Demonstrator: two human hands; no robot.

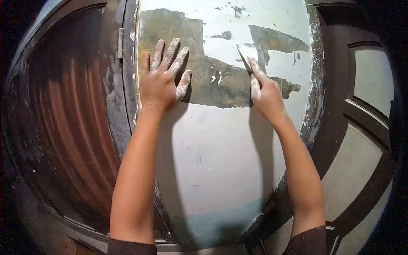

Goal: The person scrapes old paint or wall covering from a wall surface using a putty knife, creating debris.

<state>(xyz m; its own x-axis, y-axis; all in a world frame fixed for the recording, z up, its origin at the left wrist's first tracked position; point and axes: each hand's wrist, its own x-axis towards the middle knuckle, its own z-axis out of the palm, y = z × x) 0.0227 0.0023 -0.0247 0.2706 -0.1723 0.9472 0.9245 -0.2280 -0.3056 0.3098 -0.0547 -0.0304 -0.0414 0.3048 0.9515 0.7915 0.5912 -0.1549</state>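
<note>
My left hand (163, 83) lies flat against the wall with its fingers spread, its fingertips dusted white. Beneath it is a bare grey-brown patch (193, 80) where the white coating is gone. In my right hand (267, 91) I grip a scraper (247, 52), its thin flat blade pressed on the wall at the border of white paint and bare patch. The scraper's handle is hidden by my fingers. White paint (212, 148) with a few scratches covers the wall below both hands.
On the left stands a dark wooden frame with a hinge (120, 42) and a brown curtain (70, 110) behind it. A dark panelled door (335, 97) with pale panels is on the right. White smears mark the wooden post (314, 80) beside the wall.
</note>
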